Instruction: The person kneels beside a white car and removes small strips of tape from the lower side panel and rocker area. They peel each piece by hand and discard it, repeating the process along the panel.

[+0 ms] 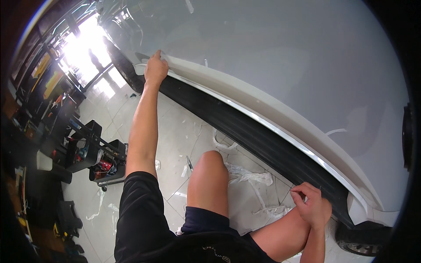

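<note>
My left hand point(156, 68) reaches to the far end of a light grey car's lower side panel point(245, 94), near a wheel point(125, 68). Its index finger is stretched out and touches the panel; I see nothing held in it, though the other fingers are partly hidden. Above my bent right knee, beside the black running board point(245, 127), my right hand point(312, 205) is closed, thumb and fingers drawn together. Whatever is between those fingertips, if anything, is too small to make out. A pale curved strip point(336, 131) clings to the car's side.
Crumpled clear film scraps point(250, 175) and a thin dark tool point(189, 163) lie on the tiled floor point(175, 127). A black wheeled cart point(109, 173) with bins of supplies stands at left. Behind it are cluttered shelves and a bright doorway point(90, 50). Another wheel point(362, 241) sits at lower right.
</note>
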Motion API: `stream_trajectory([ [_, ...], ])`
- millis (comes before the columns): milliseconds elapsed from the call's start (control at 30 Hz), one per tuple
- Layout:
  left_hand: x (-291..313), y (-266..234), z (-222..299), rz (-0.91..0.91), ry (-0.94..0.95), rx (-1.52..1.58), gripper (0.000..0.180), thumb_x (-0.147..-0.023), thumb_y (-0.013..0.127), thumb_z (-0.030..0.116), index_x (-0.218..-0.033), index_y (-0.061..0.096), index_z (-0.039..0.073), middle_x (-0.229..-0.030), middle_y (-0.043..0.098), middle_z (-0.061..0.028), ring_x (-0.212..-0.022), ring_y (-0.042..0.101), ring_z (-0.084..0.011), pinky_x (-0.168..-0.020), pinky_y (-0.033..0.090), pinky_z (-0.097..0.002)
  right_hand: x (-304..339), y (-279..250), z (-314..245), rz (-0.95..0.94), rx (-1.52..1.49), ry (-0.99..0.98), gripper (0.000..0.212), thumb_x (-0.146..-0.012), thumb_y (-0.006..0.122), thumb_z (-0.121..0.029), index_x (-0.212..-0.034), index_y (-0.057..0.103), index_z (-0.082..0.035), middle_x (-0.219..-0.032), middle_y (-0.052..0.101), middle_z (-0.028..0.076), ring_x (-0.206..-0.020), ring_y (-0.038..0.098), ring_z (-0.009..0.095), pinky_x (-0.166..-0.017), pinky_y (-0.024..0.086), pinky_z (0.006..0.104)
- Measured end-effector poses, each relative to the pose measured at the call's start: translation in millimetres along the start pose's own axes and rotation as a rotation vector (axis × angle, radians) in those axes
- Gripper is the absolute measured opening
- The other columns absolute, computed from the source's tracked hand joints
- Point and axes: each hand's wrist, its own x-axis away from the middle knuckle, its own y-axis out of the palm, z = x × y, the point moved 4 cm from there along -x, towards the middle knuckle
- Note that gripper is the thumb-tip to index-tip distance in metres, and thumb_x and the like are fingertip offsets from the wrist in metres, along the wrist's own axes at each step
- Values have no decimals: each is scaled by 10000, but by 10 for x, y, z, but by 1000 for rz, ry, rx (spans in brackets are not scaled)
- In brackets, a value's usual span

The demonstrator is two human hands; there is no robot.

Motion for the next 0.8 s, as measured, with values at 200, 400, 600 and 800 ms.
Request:
stream_trajectory([
  [200,-95,104,127,-81,-21,-202,370,-957,562,181,-1280,689,52,-1230,708,-209,-1127,693,-415,-960,553,-524,80,39,311,-87,-5,125,123,-909,736,-96,-990,760,-6,-839,709,103,-723,699,201,-664,545,317],
  [400,-331,167,64,-136,109,-486,264,-956,577,175,-1143,722,59,-1142,735,-180,-1047,730,-394,-883,581,-512,66,56,308,-94,4,129,129,-907,741,-112,-990,765,-16,-857,723,109,-723,704,208,-670,555,321],
  [600,-403,181,-23,-179,249,-477,256,-952,553,188,-1036,770,80,-1079,764,-169,-995,741,-386,-863,583,-516,80,9,379,-89,17,213,143,-902,746,-124,-994,765,-17,-866,729,116,-728,705,217,-678,557,320],
  [800,-356,112,-54,-239,323,-408,291,-953,526,186,-1093,759,84,-1105,758,-174,-1027,725,-396,-874,580,-513,44,49,381,-103,52,225,161,-898,747,-139,-1002,770,-18,-863,731,124,-726,707,235,-676,555,333],
])
